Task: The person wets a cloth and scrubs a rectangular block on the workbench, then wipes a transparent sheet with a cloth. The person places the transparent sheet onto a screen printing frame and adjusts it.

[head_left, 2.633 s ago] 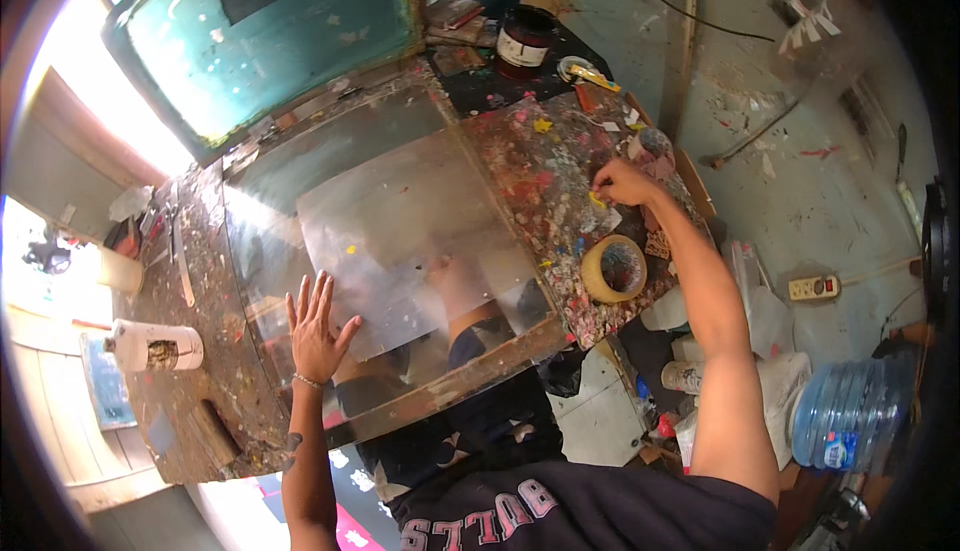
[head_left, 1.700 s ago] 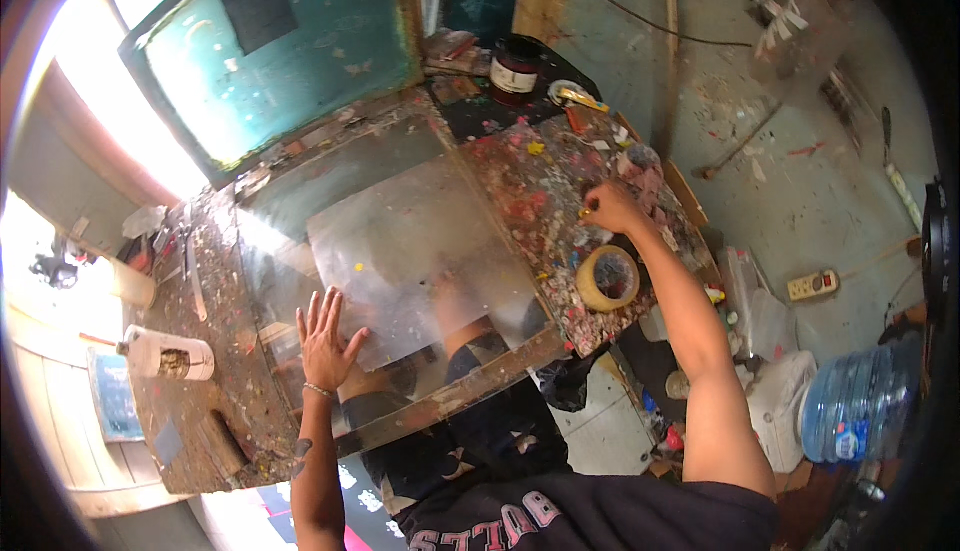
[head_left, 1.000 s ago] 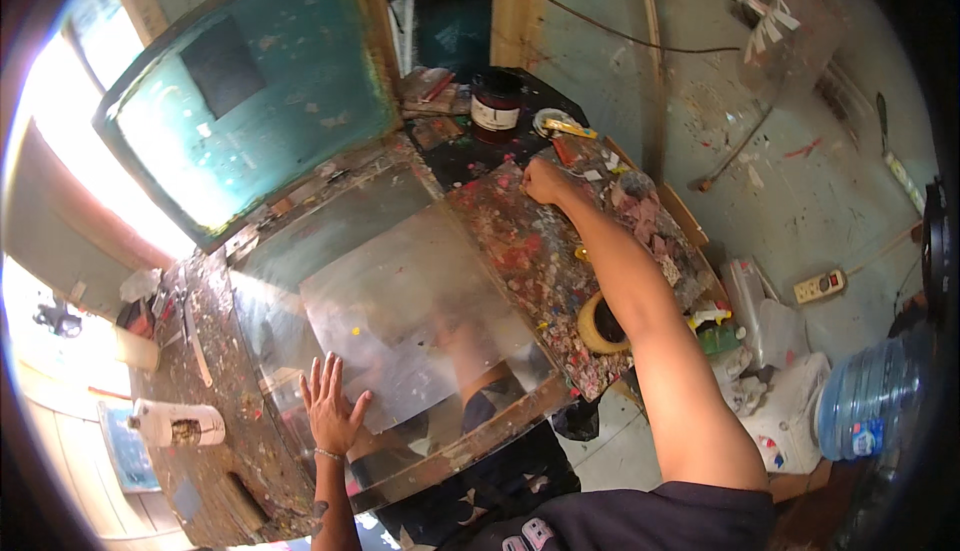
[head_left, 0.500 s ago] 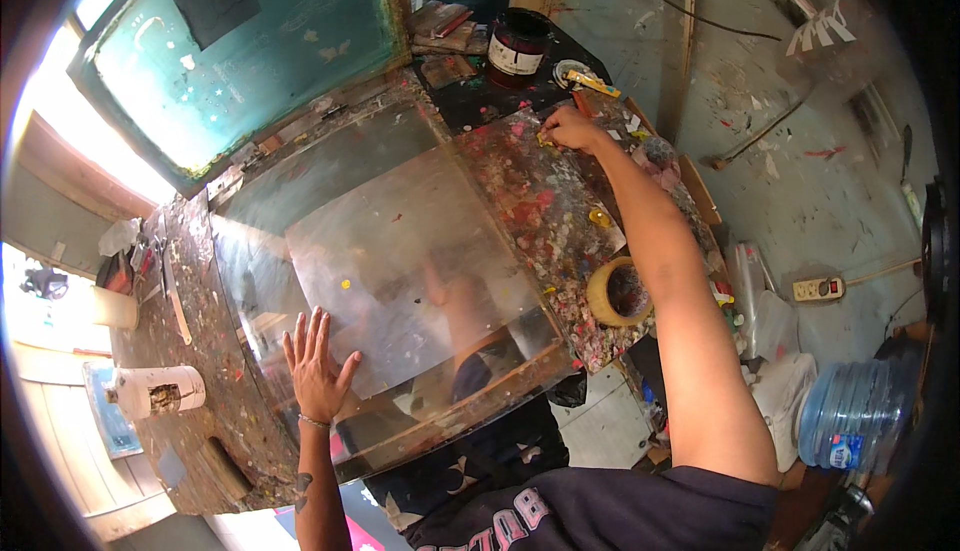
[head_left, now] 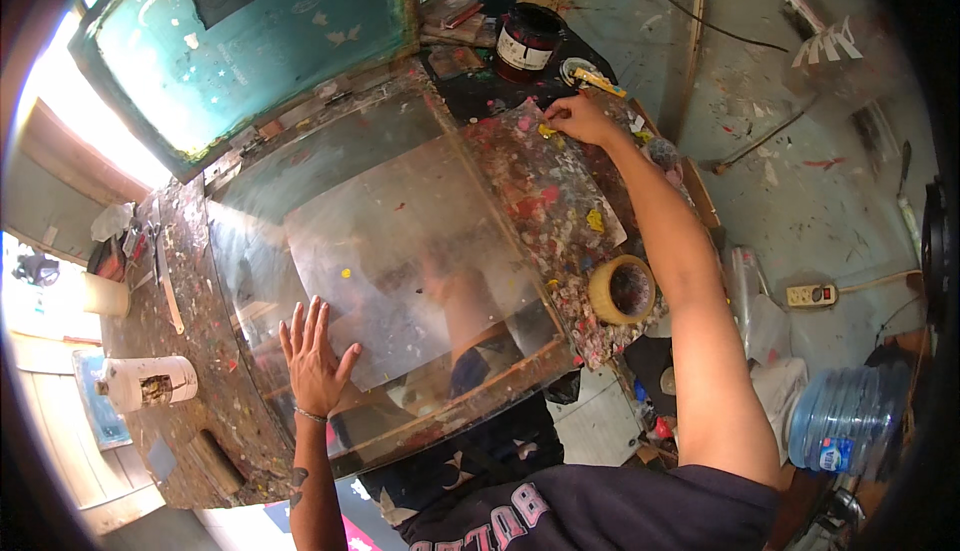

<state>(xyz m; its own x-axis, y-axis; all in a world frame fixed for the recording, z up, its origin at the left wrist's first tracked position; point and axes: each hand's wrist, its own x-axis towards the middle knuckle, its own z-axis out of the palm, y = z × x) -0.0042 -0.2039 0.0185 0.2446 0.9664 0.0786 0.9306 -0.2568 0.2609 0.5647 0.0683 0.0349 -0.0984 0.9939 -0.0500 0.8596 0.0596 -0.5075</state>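
Note:
My left hand lies flat with fingers spread at the lower left corner of a translucent sheet on the glass tabletop. A small yellow spot shows on that sheet. Reaching to the far right, my right hand has its fingers pinched together low over the paint-stained board. What they grip, if anything, is too small to make out. Just beside the fingertips is a yellow mark. A second yellow mark lies nearer me, close to a roll of tape.
A framed teal printing screen stands raised at the back left. Beyond my right hand are a dark paint tub and a yellow-handled cutter. A white bottle lies on the left. A blue water jug sits at right.
My right hand has shifted slightly, its fingers still pinched near the yellow mark. The nearer yellow mark looks different in shape. My left hand stays flat, and the whole view has tilted a little.

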